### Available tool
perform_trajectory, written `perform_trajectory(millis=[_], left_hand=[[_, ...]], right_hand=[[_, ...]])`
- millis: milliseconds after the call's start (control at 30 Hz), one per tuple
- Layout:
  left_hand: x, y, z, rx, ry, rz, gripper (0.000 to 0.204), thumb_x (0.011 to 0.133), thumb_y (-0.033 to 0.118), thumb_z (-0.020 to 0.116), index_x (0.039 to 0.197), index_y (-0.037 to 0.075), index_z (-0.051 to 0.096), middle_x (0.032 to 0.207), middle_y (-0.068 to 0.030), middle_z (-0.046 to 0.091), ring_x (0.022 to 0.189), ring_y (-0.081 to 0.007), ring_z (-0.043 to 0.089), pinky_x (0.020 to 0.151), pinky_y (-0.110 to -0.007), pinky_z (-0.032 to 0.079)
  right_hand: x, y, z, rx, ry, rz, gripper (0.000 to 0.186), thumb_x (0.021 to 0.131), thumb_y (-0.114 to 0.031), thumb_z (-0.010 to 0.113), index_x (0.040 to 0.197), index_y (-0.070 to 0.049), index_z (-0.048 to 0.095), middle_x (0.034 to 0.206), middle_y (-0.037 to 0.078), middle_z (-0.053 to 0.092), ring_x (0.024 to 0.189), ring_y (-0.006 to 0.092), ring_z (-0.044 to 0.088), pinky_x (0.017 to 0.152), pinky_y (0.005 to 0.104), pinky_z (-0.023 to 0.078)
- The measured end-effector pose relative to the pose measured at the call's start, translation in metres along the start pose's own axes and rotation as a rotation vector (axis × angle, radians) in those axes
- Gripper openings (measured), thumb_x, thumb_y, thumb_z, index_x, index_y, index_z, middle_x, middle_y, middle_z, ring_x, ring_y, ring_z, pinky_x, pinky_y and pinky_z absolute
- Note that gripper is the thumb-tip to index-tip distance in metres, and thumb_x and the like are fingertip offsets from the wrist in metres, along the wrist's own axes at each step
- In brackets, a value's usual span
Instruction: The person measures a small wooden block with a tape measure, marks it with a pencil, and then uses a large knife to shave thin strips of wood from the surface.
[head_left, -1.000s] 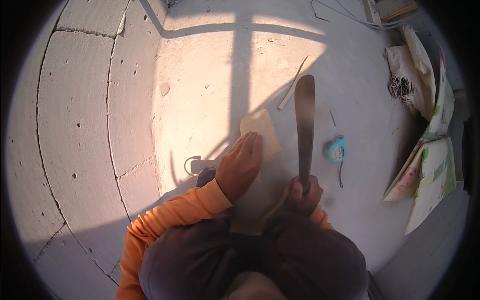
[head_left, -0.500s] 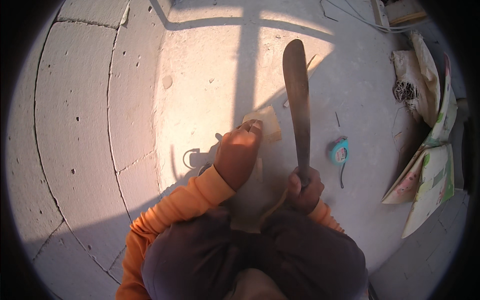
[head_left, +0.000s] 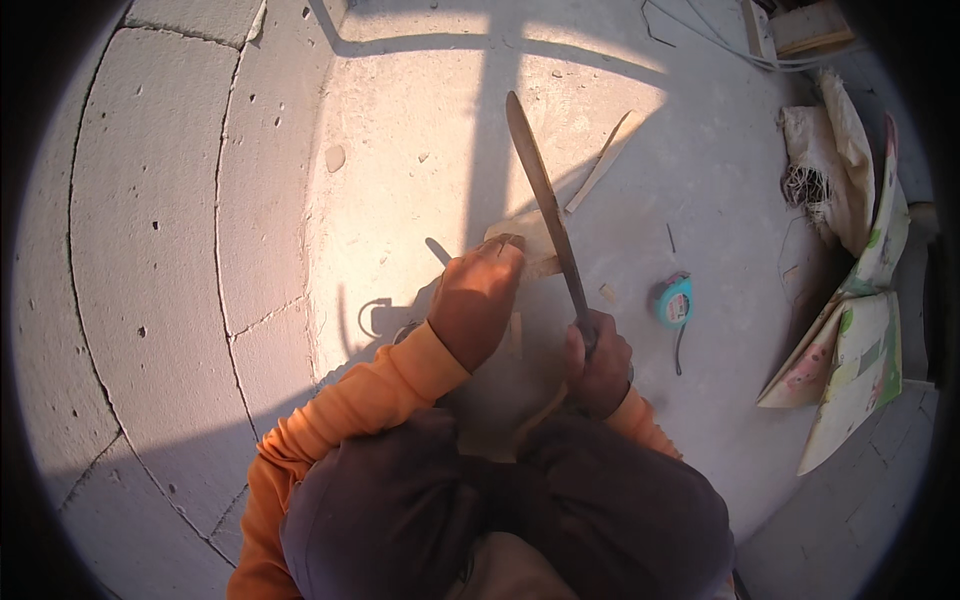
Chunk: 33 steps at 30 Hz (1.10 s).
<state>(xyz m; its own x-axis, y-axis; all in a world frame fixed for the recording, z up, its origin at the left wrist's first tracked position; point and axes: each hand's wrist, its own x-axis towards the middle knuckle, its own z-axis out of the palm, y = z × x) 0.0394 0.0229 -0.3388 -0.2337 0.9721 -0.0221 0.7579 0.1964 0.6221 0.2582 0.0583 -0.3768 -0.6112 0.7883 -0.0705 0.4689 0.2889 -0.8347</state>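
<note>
Wooden and pale, a block [head_left: 526, 231] ahead of the knees [head_left: 370, 500] is pinched in the left hand [head_left: 477, 300], while the right hand [head_left: 603, 365], wrapped round a machete [head_left: 546, 200], slants its blade across the block's right end, left of a turquoise tape measure [head_left: 673, 301].

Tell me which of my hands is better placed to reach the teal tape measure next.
Probably your right hand: it is nearer the tape measure, though it grips a long knife. Your left hand is farther off, on the wooden piece.
</note>
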Motion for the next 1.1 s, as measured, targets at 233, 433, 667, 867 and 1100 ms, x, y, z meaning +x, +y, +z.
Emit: perform_trajectory(millis=[233,433,667,867,1100], left_hand=[[0.002,0.004,-0.003,0.038,-0.040,-0.040,0.020,0.087,0.000,0.054,0.106,-0.006,0.058,0.099,-0.0231,0.068,0.088,-0.0408,0.069,0.075,-0.046,0.057],[0.003,0.004,-0.003,0.032,0.001,-0.019,0.019,0.087,-0.001,0.054,0.105,-0.005,0.059,0.096,-0.0225,0.068,0.088,-0.0397,0.069,0.073,-0.046,0.057],[0.006,0.003,-0.002,0.002,-0.069,-0.147,0.038,0.078,-0.002,0.070,0.115,-0.001,0.064,0.102,-0.0242,0.071,0.092,-0.0421,0.069,0.080,-0.046,0.057],[0.003,-0.002,0.000,-0.021,-0.015,-0.074,0.037,0.078,-0.003,0.070,0.115,0.000,0.064,0.101,-0.0226,0.071,0.092,-0.0416,0.069,0.078,-0.045,0.057],[0.005,-0.002,0.004,-0.015,0.084,0.025,0.017,0.086,-0.001,0.057,0.102,-0.002,0.062,0.092,-0.0191,0.067,0.082,-0.0386,0.068,0.069,-0.045,0.056]], right_hand=[[-0.010,-0.003,-0.004,0.074,0.049,0.062,0.029,0.095,-0.030,0.068,0.100,-0.002,0.063,0.070,0.017,0.063,0.065,0.0388,0.067,0.062,0.0450,0.053],[0.001,-0.009,-0.010,0.102,-0.046,0.175,0.027,0.094,-0.030,0.068,0.094,-0.003,0.063,0.070,0.016,0.063,0.066,0.0377,0.068,0.061,0.0442,0.053],[0.008,0.006,0.008,0.034,0.127,-0.068,0.028,0.094,-0.021,0.071,0.107,0.001,0.061,0.071,0.017,0.065,0.062,0.0359,0.068,0.058,0.0427,0.054],[0.017,-0.003,0.007,-0.029,0.039,-0.074,0.023,0.095,-0.015,0.069,0.108,0.003,0.061,0.071,0.016,0.065,0.059,0.0337,0.068,0.056,0.0407,0.054],[0.018,0.000,0.008,0.052,0.052,-0.088,0.024,0.095,-0.015,0.069,0.107,0.004,0.061,0.073,0.016,0.067,0.060,0.0324,0.069,0.054,0.0390,0.054]])
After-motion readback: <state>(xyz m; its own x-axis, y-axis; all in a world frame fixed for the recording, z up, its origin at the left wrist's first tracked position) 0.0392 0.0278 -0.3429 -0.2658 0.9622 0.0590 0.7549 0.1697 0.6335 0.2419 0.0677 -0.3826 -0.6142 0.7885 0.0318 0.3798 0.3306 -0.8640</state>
